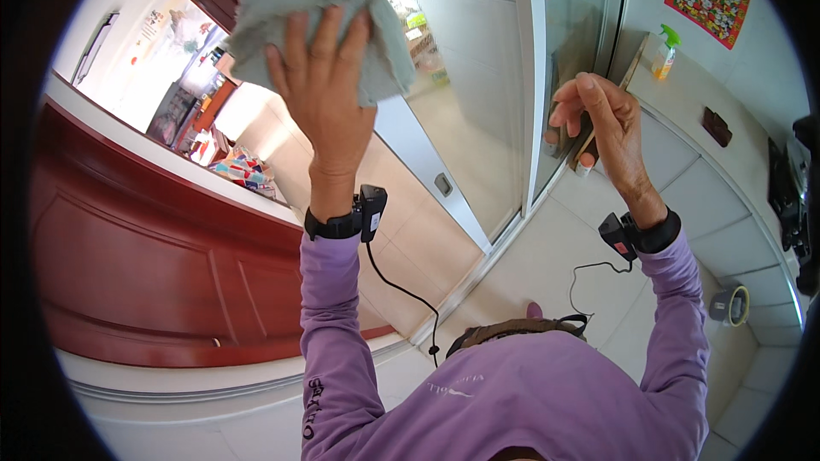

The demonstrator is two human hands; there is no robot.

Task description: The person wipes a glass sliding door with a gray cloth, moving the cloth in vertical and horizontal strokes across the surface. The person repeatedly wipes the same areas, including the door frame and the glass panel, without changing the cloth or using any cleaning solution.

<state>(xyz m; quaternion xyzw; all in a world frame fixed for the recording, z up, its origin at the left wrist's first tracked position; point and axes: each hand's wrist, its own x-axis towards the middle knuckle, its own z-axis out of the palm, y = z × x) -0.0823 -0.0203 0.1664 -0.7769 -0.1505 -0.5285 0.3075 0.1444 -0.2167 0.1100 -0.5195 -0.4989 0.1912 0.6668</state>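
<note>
My left hand (328,86) is raised, its fingers spread over a folded pale grey-green cloth (384,45). The cloth lies against the upper part of a sliding glass door's metal frame (416,147), beside the glass pane (474,96). A recessed pull (443,184) sits lower on that frame. My right hand (602,115) is raised in front of another glass panel, with its fingers curled loosely and nothing seen in it. Both wrists bear black straps with small cabled boxes.
A green-topped spray bottle (664,57) and a dark brown object (716,127) stand on the counter (679,93) at right. A small jar (584,164) is near the panel's foot. A bin (729,305) stands on the floor. A dark red door (141,256) is at left.
</note>
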